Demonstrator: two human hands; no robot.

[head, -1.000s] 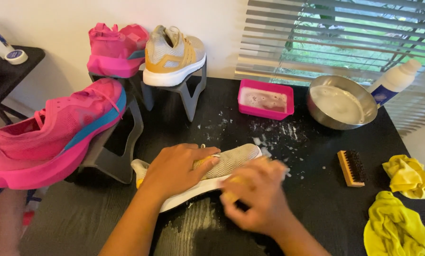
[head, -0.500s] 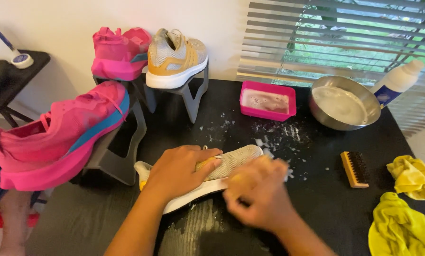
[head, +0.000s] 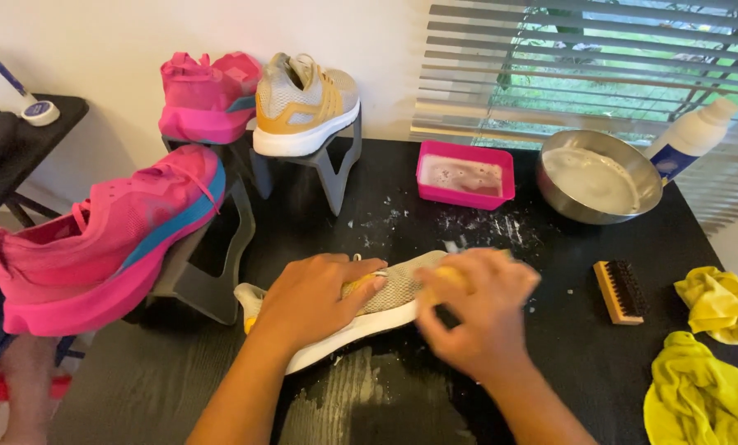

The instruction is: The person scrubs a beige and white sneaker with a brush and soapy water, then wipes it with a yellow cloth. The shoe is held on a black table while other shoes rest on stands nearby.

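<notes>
- The left hand (head: 315, 298) presses flat on a grey-yellow shoe (head: 385, 297) lying on the black table (head: 179, 379).
- The right hand (head: 478, 311), blurred, is curled at the shoe's front; what it grips, I cannot tell.

Left hand (head: 315, 301) flat, palm down, fingers (head: 367, 280) pointing 2 o'clock, forearm in from 7. Right hand (head: 476, 309) curled, motion-blurred, forearm in from 5.

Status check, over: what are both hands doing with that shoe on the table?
Left hand pressing shoe flat on black table. Right hand blurred at its toe end, grip unclear. Wooden brush lies apart, nothing blocking.
</notes>
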